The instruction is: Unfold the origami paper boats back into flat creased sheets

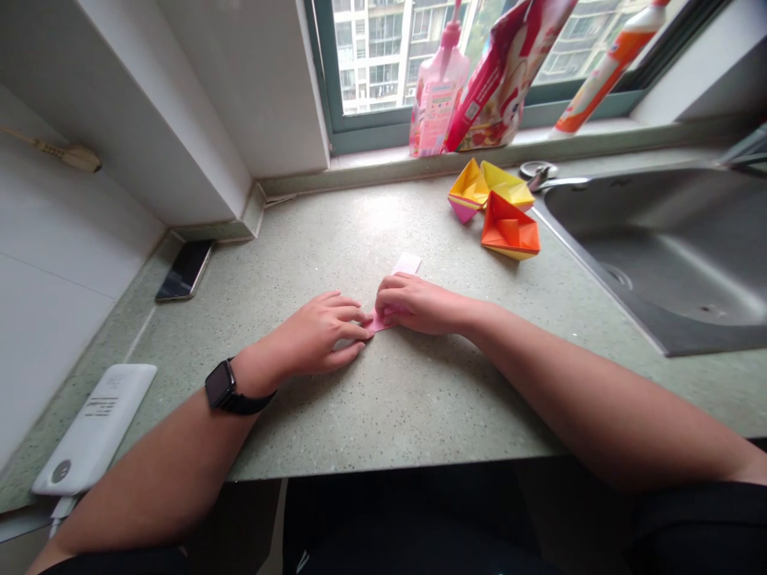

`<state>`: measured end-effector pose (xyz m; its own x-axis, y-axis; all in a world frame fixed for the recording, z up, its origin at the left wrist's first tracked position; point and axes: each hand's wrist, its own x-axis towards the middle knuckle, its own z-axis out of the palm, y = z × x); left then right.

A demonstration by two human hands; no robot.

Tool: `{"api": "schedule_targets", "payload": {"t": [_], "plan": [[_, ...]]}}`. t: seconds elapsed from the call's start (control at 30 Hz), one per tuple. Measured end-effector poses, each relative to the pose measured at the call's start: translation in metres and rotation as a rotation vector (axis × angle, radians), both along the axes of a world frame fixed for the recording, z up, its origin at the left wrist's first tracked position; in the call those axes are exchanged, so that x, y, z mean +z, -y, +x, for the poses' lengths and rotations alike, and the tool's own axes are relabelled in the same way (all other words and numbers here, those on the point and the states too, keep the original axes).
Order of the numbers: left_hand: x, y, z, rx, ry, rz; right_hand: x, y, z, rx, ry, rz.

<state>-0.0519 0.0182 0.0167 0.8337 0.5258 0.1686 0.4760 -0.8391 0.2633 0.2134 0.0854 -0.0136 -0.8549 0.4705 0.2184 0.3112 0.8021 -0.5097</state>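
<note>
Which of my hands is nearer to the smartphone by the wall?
Left. Your left hand is to the right of the smartphone and nearer you; your right hand is farther right, on the pink paper.

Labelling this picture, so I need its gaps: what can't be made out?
All in the head view:
Pink paper: middle hidden by the right hand.
White power bank: print too small to read.
Red pouch: top cut off by the top edge.
Sink: right side cut off by the right edge.

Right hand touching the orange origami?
Apart: the head view shows a strip of counter between the right hand and the orange origami.
</note>
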Motion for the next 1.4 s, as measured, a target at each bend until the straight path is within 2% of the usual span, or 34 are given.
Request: {"api": "schedule_targets", "payload": {"t": [0.17, 0.4, 0.53, 0.67, 0.83, 1.07, 1.4], "plan": [[-0.001, 0.003, 0.004, 0.018, -0.132, 0.033, 0.000, -0.002, 0.002, -0.018, -0.046, -0.091], [-0.005, 0.012, 0.018, 0.101, -0.224, 0.067, -0.001, 0.000, -0.001, -0.050, -0.053, -0.107], [-0.005, 0.011, 0.018, 0.114, -0.189, 0.020, -0.001, 0.000, 0.000, -0.050, -0.055, -0.105], [0.000, 0.006, 0.010, 0.123, -0.126, -0.098, -0.004, -0.002, 0.000, -0.039, -0.069, -0.103], [0.004, 0.004, 0.003, 0.126, -0.097, -0.150, -0.005, -0.003, 0.001, -0.025, -0.081, -0.110], [-0.001, 0.004, 0.002, 0.108, -0.098, -0.107, -0.005, -0.002, 0.001, -0.029, -0.079, -0.113], [0.001, 0.008, 0.002, 0.106, -0.089, -0.082, -0.003, 0.000, 0.001, -0.038, -0.086, -0.101]]}}
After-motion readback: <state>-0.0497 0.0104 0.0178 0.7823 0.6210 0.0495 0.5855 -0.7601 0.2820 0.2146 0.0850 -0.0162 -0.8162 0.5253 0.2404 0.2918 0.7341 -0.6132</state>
